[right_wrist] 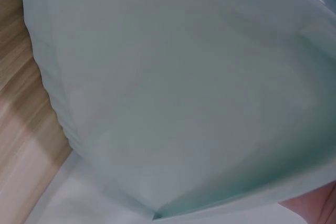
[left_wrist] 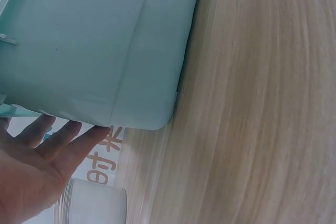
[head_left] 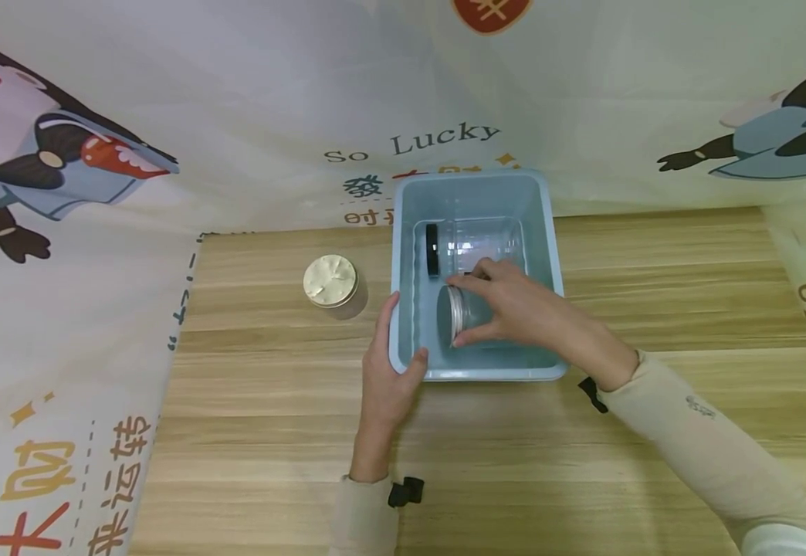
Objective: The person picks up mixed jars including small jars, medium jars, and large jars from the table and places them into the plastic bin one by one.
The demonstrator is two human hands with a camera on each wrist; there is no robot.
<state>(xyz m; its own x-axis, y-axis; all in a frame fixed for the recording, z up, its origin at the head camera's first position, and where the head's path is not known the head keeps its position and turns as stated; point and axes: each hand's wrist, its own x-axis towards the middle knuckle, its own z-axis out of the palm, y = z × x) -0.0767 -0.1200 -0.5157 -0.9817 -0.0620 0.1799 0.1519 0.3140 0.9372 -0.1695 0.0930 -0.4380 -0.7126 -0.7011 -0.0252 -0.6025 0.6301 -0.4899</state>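
Observation:
My right hand [head_left: 510, 305] reaches into a light blue plastic bin [head_left: 553, 255] and grips a clear jar [head_left: 474, 310] by its silver-rimmed end. The jar lies tilted on its side, its rim facing left. My left hand [head_left: 391, 378] holds the bin's near left corner, thumb over the rim; in the left wrist view its fingers [left_wrist: 79, 142] lie along the outer wall. A black object [head_left: 432, 249] and a clear plastic container [head_left: 489, 238] sit inside the bin. The right wrist view shows mostly the bin's outer wall [right_wrist: 173, 93].
A clear jar with a pale gold lid [head_left: 331, 280] stands upright on the wooden table [head_left: 271, 432], left of the bin. A printed white cloth [head_left: 257, 116] hangs behind the table and along both sides. The bin stands close to the back cloth.

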